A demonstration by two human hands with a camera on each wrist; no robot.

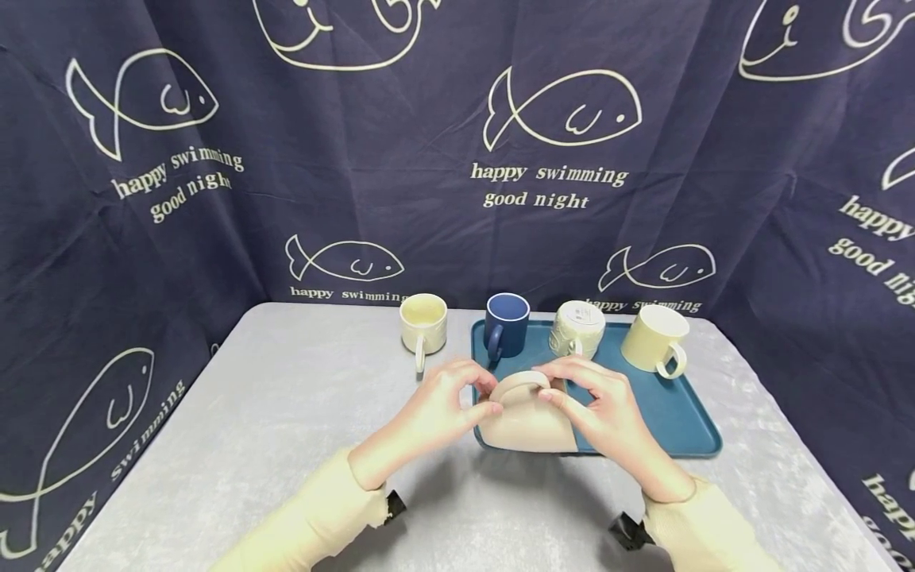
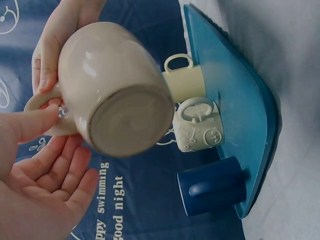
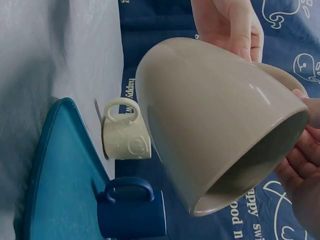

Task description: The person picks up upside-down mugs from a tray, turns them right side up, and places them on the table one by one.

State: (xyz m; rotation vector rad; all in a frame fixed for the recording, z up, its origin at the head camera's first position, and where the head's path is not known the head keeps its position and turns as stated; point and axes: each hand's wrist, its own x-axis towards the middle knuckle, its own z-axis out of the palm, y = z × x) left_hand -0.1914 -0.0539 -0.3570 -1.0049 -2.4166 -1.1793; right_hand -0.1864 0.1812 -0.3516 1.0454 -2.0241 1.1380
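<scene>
A large beige mug [image 1: 529, 427] is held on its side above the front left part of the tray, with its handle [image 1: 519, 380] uppermost. My left hand [image 1: 452, 399] pinches the handle's left end between thumb and fingers. At the other end, my right hand [image 1: 599, 403] grips the same handle. The left wrist view shows the mug's round base [image 2: 132, 120]. Its open mouth [image 3: 255, 162] appears in the right wrist view, facing the right-hand side.
On the blue tray [image 1: 665, 421] stand a navy mug [image 1: 511, 334], an upside-down embossed cream mug [image 1: 574, 334] and a pale yellow mug [image 1: 643, 342]. Another cream mug [image 1: 423, 326] stands on the grey table [image 1: 322, 381], left of the tray. Dark printed cloth [image 1: 429, 183] hangs behind.
</scene>
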